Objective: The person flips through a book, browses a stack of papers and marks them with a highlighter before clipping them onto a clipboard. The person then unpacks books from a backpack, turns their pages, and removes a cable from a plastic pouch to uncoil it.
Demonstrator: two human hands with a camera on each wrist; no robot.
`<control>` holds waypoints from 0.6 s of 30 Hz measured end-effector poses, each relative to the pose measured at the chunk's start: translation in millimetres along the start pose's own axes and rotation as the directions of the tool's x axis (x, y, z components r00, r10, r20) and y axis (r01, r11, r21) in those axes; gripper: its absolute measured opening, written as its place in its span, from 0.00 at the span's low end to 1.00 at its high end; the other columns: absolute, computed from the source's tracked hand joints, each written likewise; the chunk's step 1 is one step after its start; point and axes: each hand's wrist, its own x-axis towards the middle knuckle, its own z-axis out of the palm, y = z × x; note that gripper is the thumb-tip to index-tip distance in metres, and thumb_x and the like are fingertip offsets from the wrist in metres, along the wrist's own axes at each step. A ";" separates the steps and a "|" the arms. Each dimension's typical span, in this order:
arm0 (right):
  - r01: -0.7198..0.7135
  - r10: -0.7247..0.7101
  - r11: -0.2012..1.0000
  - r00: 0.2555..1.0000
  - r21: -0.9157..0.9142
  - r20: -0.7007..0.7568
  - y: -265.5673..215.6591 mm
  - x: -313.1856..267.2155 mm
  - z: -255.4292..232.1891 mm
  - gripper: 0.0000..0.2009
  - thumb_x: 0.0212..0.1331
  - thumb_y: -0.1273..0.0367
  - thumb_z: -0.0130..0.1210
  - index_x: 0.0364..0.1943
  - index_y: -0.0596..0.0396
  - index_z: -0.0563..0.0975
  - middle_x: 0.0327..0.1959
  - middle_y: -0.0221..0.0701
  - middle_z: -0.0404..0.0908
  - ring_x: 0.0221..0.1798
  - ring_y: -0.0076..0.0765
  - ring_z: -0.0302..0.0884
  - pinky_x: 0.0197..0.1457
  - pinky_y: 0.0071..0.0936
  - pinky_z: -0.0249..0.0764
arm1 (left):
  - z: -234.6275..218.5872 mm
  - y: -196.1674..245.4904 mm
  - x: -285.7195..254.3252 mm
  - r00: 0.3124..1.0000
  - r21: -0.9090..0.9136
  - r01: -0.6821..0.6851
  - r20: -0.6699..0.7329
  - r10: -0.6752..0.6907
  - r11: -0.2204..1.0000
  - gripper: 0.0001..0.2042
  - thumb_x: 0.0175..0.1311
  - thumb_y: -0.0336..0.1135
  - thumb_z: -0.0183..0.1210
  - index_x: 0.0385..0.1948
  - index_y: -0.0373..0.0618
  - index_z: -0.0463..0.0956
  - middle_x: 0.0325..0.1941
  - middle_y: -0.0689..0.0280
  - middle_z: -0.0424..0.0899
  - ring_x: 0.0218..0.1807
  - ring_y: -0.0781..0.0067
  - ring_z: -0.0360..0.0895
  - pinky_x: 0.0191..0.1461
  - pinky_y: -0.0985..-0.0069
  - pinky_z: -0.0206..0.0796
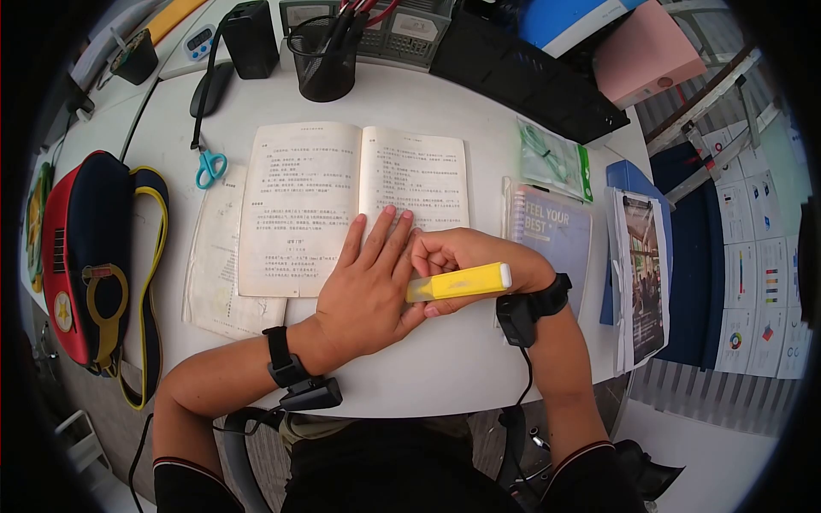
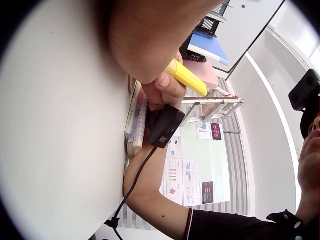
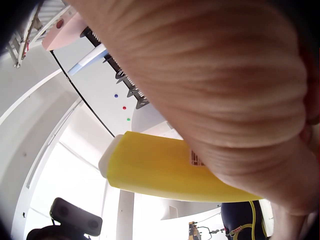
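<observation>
We are resting our left hand point(image 1: 363, 303) over the lower part of an open book point(image 1: 299, 184), its fingers lying extended near the gutter; we are gripping a yellow marker point(image 1: 462, 281) in our right hand point(image 1: 479, 248), fingers curling in on one side and the thumb showing on the other; the marker is sitting near the book's lower right corner, its white end pointing away from our left hand and its other end meeting or nearly meeting that hand's edge; we are not able to tell whether that end is capped.

As we are judging it, we are steadying the book and handling the marker over it; we are doing this well if we are pressing the pages lightly and evenly, so the paper is not sliding or creasing on the tabletop point(image 1: 402, 376); we are wise to be keeping the marker's near end clear of our left fingers and the print until we are sure which end is bare; since our hands are crowding together, we are better off giving the right one more room; we are also minding the notebook point(image 1: 547, 235) lying beside the book, which our right wrist could be nudging.
</observation>
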 end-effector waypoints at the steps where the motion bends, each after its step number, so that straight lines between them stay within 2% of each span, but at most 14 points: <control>1: 0.000 0.000 1.000 1.000 0.000 0.000 -0.6 -0.2 0.1 0.20 0.48 0.68 0.74 0.35 0.51 0.69 0.24 0.22 0.76 0.26 0.15 0.69 0.29 0.15 0.63 | -0.3 0.2 0.0 1.000 -0.007 0.002 -0.004 -0.002 1.000 0.37 0.64 0.59 0.51 0.63 0.30 0.65 0.75 0.43 0.57 0.79 0.43 0.46 0.79 0.47 0.33; 4: -0.021 0.021 1.000 1.000 0.017 0.001 -2.6 0.0 0.5 0.20 0.48 0.69 0.74 0.34 0.50 0.68 0.24 0.22 0.76 0.26 0.15 0.69 0.29 0.15 0.63 | 0.9 -0.1 0.0 1.000 -0.011 0.003 -0.018 -0.003 1.000 0.37 0.65 0.56 0.48 0.65 0.29 0.64 0.73 0.43 0.60 0.78 0.43 0.48 0.79 0.47 0.33; 11: -0.062 0.062 0.998 0.998 -0.010 -0.014 -8.3 -0.6 2.1 0.20 0.48 0.70 0.74 0.32 0.50 0.67 0.24 0.22 0.75 0.26 0.15 0.67 0.29 0.16 0.63 | -0.2 0.8 0.3 0.999 -0.014 0.004 -0.032 -0.004 1.000 0.37 0.65 0.57 0.48 0.65 0.30 0.64 0.73 0.43 0.60 0.78 0.43 0.48 0.79 0.47 0.33; 13: -0.062 0.062 0.998 0.998 -0.032 -0.027 -6.8 -0.2 2.0 0.19 0.49 0.71 0.73 0.31 0.50 0.68 0.24 0.22 0.74 0.26 0.15 0.66 0.28 0.16 0.63 | -1.6 1.3 0.6 1.000 -0.047 0.008 -0.026 -0.010 0.999 0.38 0.63 0.59 0.54 0.63 0.32 0.66 0.74 0.44 0.58 0.79 0.43 0.46 0.79 0.47 0.33; 18: -0.049 0.050 0.998 0.998 0.038 -0.034 3.2 1.8 1.4 0.18 0.49 0.72 0.72 0.29 0.51 0.68 0.24 0.21 0.73 0.27 0.14 0.65 0.29 0.16 0.63 | -0.9 1.4 0.6 0.999 -0.061 0.004 -0.036 -0.006 0.998 0.34 0.64 0.57 0.54 0.60 0.32 0.69 0.74 0.44 0.58 0.79 0.43 0.46 0.79 0.46 0.33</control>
